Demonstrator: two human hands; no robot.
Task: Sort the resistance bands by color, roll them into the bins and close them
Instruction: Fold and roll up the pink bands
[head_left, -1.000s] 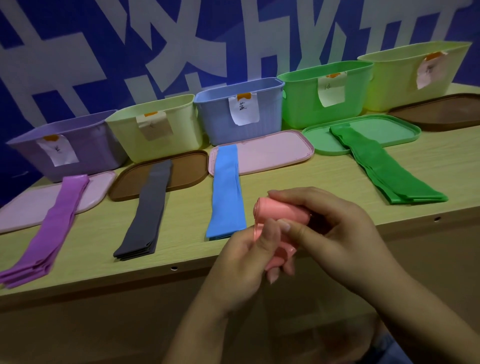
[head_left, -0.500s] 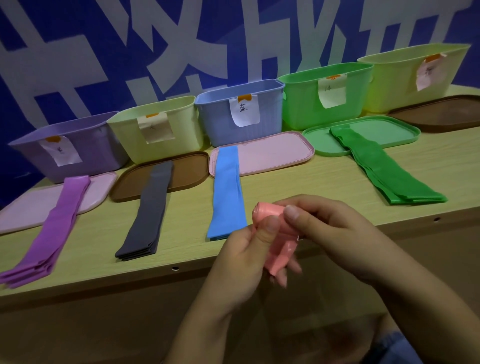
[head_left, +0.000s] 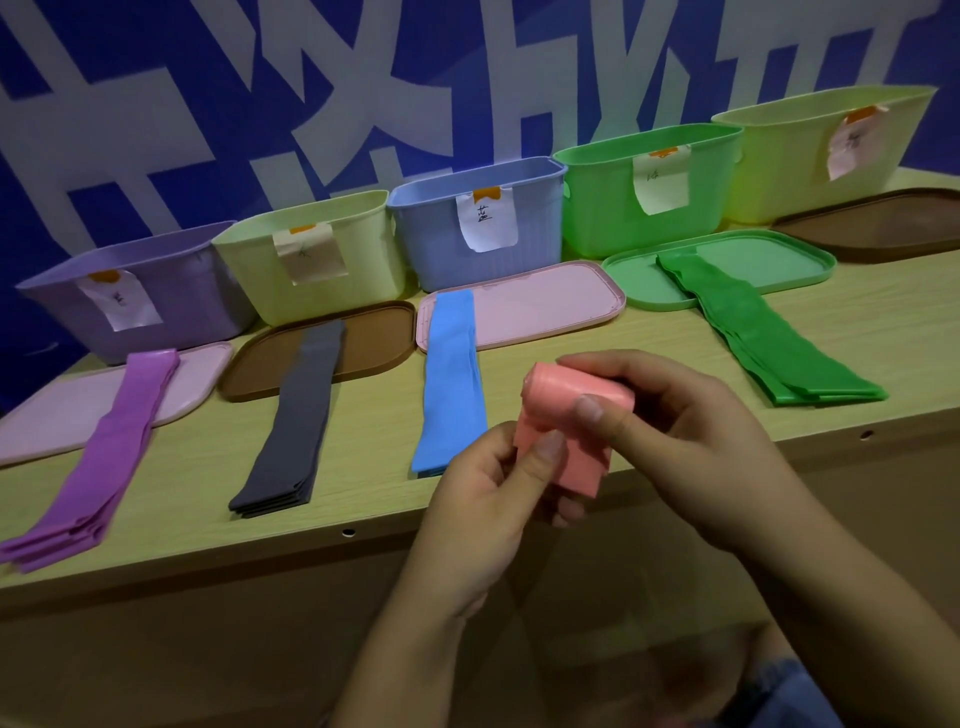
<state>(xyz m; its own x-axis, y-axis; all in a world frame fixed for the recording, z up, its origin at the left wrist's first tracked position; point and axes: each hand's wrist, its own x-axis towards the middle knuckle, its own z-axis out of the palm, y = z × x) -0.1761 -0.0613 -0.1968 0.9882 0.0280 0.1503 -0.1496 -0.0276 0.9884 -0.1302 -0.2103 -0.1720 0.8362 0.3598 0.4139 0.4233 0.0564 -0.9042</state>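
Observation:
Both hands hold a pink resistance band (head_left: 566, 415) in front of the table's near edge, its upper part rolled into a cylinder with a short tail hanging. My right hand (head_left: 691, 441) grips the roll from the right, thumb across it. My left hand (head_left: 493, 499) pinches the hanging tail from below. Flat on the table lie stacked purple bands (head_left: 98, 462), grey bands (head_left: 296, 426), blue bands (head_left: 449, 384) and green bands (head_left: 763, 338). Behind them stand open bins: purple (head_left: 187, 296), pale yellow (head_left: 363, 265), blue (head_left: 431, 239), green (head_left: 597, 208) and a second pale yellow one (head_left: 779, 156).
Lids lie in front of the bins: a pink lid (head_left: 47, 410), a brown lid (head_left: 379, 338), a second pink lid (head_left: 545, 306), a green lid (head_left: 769, 254) and another brown lid (head_left: 883, 223). A blue and white wall stands behind. The table edge (head_left: 348, 530) runs under my hands.
The roll has grown a little and the hanging pink tail is shorter. My right thumb has shifted across the roll, and both hands sit slightly higher.

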